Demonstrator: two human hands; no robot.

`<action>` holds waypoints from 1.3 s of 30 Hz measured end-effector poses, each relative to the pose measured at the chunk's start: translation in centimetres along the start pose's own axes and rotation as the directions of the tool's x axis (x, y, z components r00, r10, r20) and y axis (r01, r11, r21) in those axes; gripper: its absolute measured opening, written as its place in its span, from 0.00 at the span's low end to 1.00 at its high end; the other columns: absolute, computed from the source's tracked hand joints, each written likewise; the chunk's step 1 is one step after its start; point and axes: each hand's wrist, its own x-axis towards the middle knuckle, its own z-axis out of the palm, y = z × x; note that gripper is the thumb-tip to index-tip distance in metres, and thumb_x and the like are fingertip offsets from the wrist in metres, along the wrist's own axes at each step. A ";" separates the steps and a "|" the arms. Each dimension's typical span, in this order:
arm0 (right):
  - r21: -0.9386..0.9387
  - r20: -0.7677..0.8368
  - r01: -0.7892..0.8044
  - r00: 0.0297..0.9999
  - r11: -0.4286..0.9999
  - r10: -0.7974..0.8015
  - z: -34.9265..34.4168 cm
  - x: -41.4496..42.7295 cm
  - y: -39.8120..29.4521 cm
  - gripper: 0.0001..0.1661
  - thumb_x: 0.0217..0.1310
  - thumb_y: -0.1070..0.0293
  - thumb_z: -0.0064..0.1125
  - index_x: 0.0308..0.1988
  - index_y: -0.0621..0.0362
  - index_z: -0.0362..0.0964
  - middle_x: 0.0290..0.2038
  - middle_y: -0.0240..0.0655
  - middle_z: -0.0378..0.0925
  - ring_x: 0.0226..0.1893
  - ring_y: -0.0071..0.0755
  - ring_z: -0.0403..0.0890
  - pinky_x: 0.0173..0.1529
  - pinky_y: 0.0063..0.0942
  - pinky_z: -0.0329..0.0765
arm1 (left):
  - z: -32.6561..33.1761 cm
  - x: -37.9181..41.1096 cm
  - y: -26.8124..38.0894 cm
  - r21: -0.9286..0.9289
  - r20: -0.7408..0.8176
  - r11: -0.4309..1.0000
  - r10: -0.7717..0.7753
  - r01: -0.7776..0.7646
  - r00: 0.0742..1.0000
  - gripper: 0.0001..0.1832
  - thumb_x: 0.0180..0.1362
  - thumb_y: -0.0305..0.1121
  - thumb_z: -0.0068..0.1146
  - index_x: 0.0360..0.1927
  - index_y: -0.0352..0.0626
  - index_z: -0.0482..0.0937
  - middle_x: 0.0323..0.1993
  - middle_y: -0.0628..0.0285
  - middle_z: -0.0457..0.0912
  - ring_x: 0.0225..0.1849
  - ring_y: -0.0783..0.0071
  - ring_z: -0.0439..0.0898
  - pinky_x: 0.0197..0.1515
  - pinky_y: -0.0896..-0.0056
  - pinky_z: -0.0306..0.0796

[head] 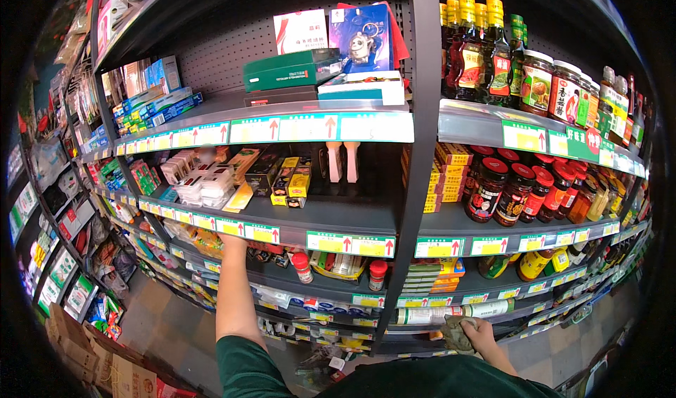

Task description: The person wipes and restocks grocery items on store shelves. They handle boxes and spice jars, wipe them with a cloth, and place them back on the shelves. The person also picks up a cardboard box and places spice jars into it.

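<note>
My left arm reaches forward beneath a black metal shelf with price tags along its edge. My left hand (pixel 231 241) is mostly hidden under that shelf edge, near orange packets (pixel 207 243); whether it holds anything cannot be seen. My right hand (pixel 478 334) grips a crumpled greyish cloth (pixel 457 334) low at the right, in front of lower shelves with white cylindrical packages (pixel 488 308). To the right of my left forearm stand a red-capped shaker bottle (pixel 302 267), a clear wrapped package (pixel 343 265) and another red-capped shaker bottle (pixel 377 275).
A dark shelf upright (pixel 417 134) divides the racks. Glass sauce bottles (pixel 469 55) and red-lidded jars (pixel 486 187) fill the right rack. Small boxes (pixel 290 181) and a green box (pixel 290 69) lie on the left shelves. Cardboard boxes (pixel 74 340) sit on the floor at lower left.
</note>
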 end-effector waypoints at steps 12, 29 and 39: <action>0.046 0.019 -0.001 1.000 0.999 0.000 1.0 0.1 0.6 0.17 0.61 0.63 0.63 0.38 0.69 0.79 0.27 0.32 0.80 0.29 0.20 0.75 0.35 0.26 0.75 | 3.7 -3.5 2.5 0.655 -0.047 0.719 0.344 -0.231 0.938 0.21 0.59 0.35 0.59 0.52 0.33 0.74 0.49 0.55 0.78 0.44 0.65 0.76 0.50 0.65 0.73; 0.026 0.091 0.093 0.991 0.995 -0.095 2.8 1.3 1.5 0.17 0.63 0.61 0.61 0.40 0.67 0.80 0.29 0.33 0.81 0.31 0.21 0.76 0.38 0.26 0.75 | 8.0 -12.6 5.1 -0.031 -0.481 0.983 0.143 -0.179 0.865 0.25 0.60 0.32 0.65 0.58 0.43 0.68 0.51 0.65 0.79 0.51 0.77 0.77 0.56 0.74 0.68; -0.029 0.182 0.093 0.980 0.995 -0.086 4.8 0.4 -3.6 0.17 0.64 0.62 0.61 0.41 0.67 0.79 0.32 0.32 0.82 0.33 0.21 0.76 0.40 0.25 0.75 | 5.1 -18.7 8.9 -0.216 -0.520 0.917 0.183 -0.335 0.835 0.21 0.63 0.34 0.62 0.56 0.43 0.69 0.52 0.64 0.77 0.52 0.76 0.75 0.56 0.75 0.69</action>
